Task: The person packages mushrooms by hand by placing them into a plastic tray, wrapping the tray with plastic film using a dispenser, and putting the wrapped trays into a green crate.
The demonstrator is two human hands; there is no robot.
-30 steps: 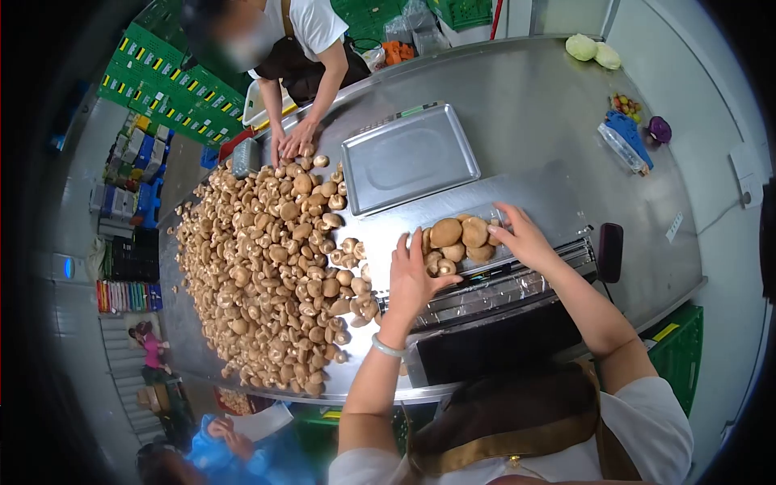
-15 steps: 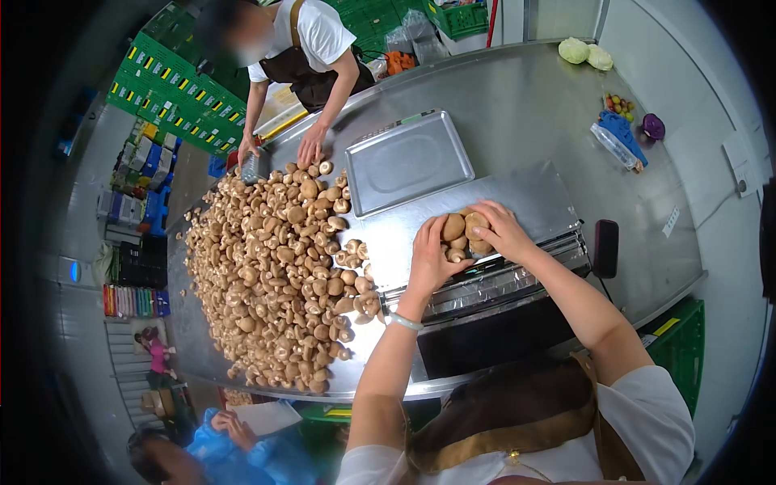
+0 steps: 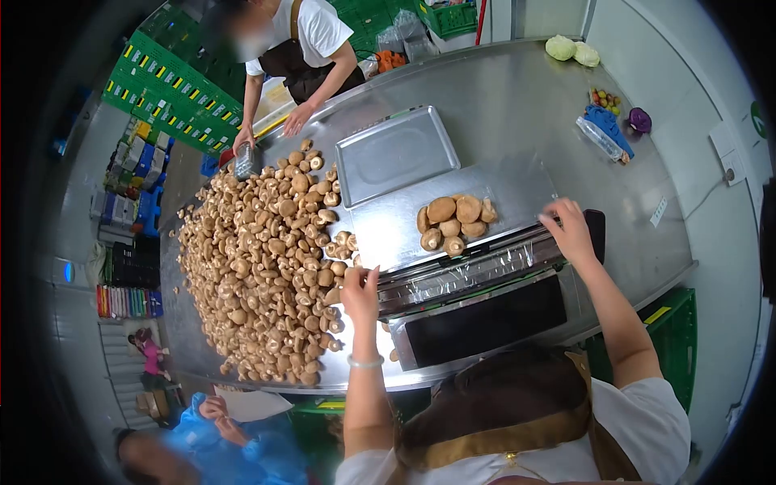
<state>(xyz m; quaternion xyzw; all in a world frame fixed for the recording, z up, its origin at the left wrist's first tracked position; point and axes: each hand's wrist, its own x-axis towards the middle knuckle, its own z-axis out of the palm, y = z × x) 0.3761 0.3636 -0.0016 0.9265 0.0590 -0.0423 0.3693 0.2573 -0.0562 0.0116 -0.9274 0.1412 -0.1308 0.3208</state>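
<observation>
A small cluster of brown shiitake mushrooms (image 3: 457, 220) rests on the metal plate of a film-wrapping machine (image 3: 477, 275). Clear plastic film (image 3: 473, 275) with wrinkles runs along its front. My left hand (image 3: 360, 297) is beside the machine's left end, thumb apart from the partly bent fingers, holding nothing that I can see. Over the right end is my right hand (image 3: 571, 231), its fingers loosely curved and the thumb apart, with nothing visible in it. A large heap of shiitake mushrooms (image 3: 259, 275) spreads over the table left of my left hand.
A metal tray (image 3: 396, 153) lies behind the machine. Opposite, a co-worker's hand (image 3: 244, 137) holds a clear container (image 3: 246, 164) at the heap. Cabbages (image 3: 572, 51), a purple vegetable (image 3: 639, 120) and a blue cloth (image 3: 608, 129) lie far right. Another person in blue (image 3: 234, 436) is at lower left.
Both my hands have let go of the mushroom cluster, leaving it on the plate. My left hand moved left and nearer me, my right hand to the right. The co-worker's other hand lifted from the heap.
</observation>
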